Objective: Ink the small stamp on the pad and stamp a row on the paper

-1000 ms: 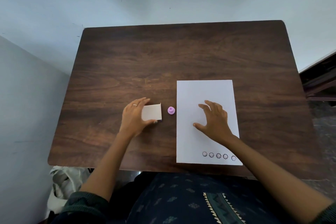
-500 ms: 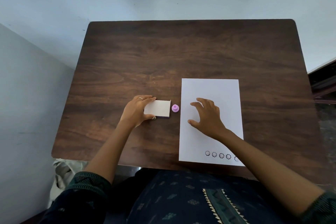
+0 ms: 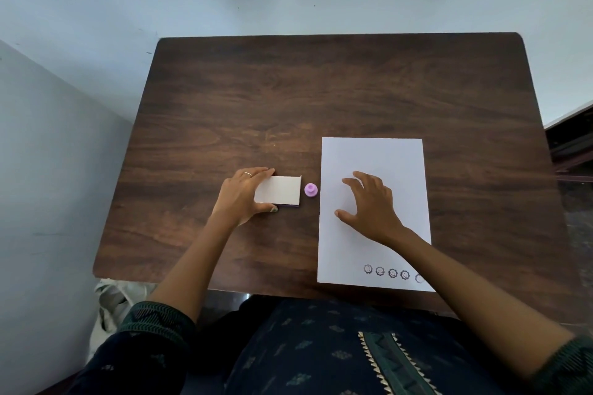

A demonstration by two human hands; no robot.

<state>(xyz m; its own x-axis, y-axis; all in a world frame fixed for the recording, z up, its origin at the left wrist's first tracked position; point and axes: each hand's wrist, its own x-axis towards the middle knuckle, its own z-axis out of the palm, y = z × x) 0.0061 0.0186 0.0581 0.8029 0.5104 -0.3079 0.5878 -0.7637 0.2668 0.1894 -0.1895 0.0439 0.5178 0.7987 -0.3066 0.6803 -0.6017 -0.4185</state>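
A small purple stamp (image 3: 310, 190) stands upright on the wooden table (image 3: 288, 99), between the ink pad and the paper. The ink pad (image 3: 282, 190) is a flat box with a white lid over a purple base. My left hand (image 3: 242, 196) grips its left end between thumb and fingers. A white sheet of paper (image 3: 372, 157) lies to the right, with a row of several round stamped marks (image 3: 391, 272) along its near edge. My right hand (image 3: 372, 205) hovers over the middle of the paper, fingers spread, holding nothing, a little right of the stamp.
The table's near edge runs just below the paper. A pale bag (image 3: 112, 301) lies on the floor at the near left corner. Dark furniture (image 3: 571, 144) stands off the table's right side. Walls close in at the left and back.
The lid of the ink pad has come down flat over its base under my left hand. My right hand has drifted slightly left over the paper toward the stamp.
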